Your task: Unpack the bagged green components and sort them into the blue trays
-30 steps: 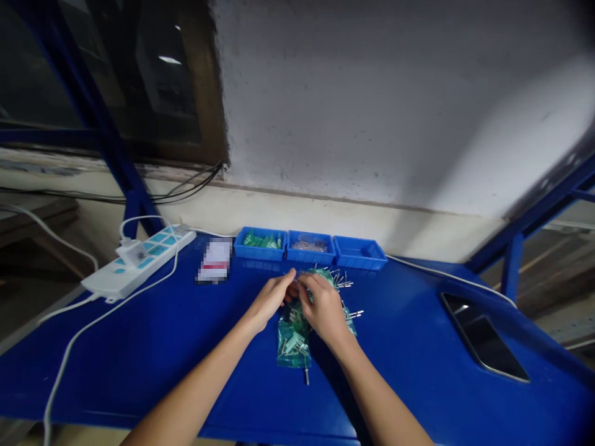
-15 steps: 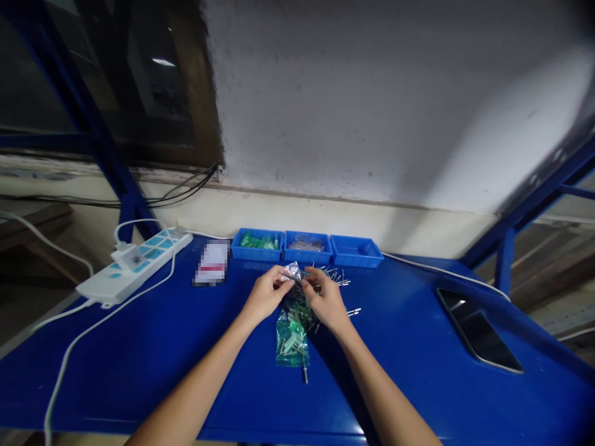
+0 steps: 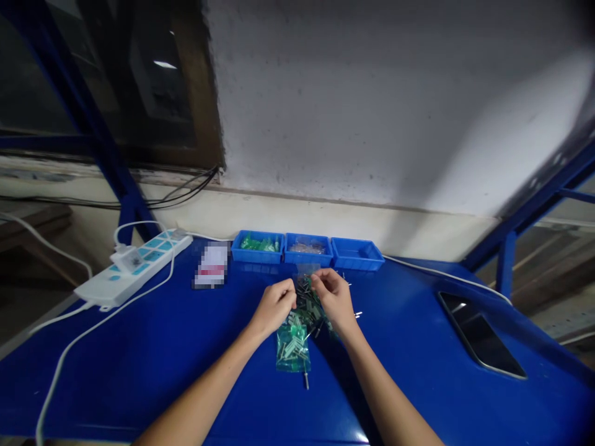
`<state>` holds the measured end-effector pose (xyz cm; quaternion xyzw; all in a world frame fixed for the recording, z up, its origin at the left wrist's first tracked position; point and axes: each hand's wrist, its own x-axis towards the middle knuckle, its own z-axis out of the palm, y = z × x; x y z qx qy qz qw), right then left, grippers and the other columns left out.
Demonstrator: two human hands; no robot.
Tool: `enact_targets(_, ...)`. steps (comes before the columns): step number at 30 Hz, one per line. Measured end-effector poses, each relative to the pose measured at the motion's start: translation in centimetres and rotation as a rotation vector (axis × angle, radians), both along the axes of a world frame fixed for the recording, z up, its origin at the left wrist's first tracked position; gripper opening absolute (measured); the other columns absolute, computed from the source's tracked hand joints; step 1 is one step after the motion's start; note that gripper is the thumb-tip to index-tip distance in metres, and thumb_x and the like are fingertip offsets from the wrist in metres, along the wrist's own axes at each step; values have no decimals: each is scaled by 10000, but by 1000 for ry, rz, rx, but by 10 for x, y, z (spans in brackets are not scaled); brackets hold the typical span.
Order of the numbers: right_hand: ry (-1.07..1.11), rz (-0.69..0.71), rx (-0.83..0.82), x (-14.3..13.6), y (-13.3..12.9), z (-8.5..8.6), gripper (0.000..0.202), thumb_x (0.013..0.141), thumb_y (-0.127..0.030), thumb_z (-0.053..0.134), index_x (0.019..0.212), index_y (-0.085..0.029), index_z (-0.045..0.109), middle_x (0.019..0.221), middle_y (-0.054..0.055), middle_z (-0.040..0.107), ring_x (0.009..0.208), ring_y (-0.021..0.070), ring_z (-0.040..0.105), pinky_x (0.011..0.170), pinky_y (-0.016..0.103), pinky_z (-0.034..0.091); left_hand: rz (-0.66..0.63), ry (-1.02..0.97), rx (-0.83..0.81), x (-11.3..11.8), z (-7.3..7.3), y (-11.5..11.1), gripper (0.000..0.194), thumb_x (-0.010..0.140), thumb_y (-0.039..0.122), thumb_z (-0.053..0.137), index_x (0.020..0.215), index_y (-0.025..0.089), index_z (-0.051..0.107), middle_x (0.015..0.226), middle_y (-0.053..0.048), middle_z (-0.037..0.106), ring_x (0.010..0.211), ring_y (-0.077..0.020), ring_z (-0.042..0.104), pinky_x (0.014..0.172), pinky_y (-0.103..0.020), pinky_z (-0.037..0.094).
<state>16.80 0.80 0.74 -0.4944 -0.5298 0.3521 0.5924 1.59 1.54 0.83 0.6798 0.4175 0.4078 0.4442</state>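
While the right hand (image 3: 331, 296) overhangs rivets (image 3: 304, 293), the white card (image 3: 212, 259) is illegible.

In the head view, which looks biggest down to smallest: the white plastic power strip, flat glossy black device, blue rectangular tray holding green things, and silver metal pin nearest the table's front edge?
Largest: white power strip and black device, too alike to rank.
Next: blue tray.
Smallest: silver pin.

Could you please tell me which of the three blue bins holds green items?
The left bin, nearest the power strip: its contents look green, while the middle bin holds pale items and no green shows in the right bin.
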Motion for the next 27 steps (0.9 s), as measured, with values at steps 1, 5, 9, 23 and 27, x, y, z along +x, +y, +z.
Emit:
enact_targets(1, -2, 4, 19, -1, 0, 0, 182, 753, -357, 600, 766, -180, 560, 638, -13, 550, 567, 120, 492, 541, 235, 376, -20, -50, -39, 2, 1, -1, 96, 682, 143, 428, 619, 176, 492, 565, 28, 525, 576, -114, 474, 562, -229, 337)
enact_targets(5, -48, 40, 117, -3, -5, 2, 92, 768, -274, 578, 810, -192, 571, 744, 13, 601, 667, 146, 566, 620, 253, 438, -64, -311, -315, 2, 5, 1, 214, 726, 256, 449, 868, 160, 578, 680, 5, 573, 576, -105, 480, 520, -218, 305)
enact_targets(9, -255, 69, 245, -5, -12, 7, 114, 776, -151, 499, 785, -205, 599, 796, 28, 629, 766, 172, 593, 718, 292, 458, -35, -381, -408, -3, 8, 4, 327, 791, 443, 485, 833, 142, 605, 682, -8, 571, 549, -90, 466, 493, -210, 269)
enact_targets(23, 88, 149, -180, -7, -7, 10, 428, 795, -533, 522, 566, -172, 553, 558, -17, 504, 517, 109, 427, 502, 240, 298, 38, -76, 167, -7, 11, 7, 138, 784, 192, 546, 777, 188, 684, 902, -53, 615, 865, -185, 580, 716, -280, 438)
enact_targets(27, 215, 236, -225, -10, -7, 9, 278, 684, -432, 684, 741, -169, 615, 580, -24, 536, 509, 105, 458, 476, 223, 300, 24, -62, 208, -7, 11, 5, 238, 744, 81, 496, 701, 193, 701, 1038, -58, 545, 915, -175, 557, 753, -289, 438)
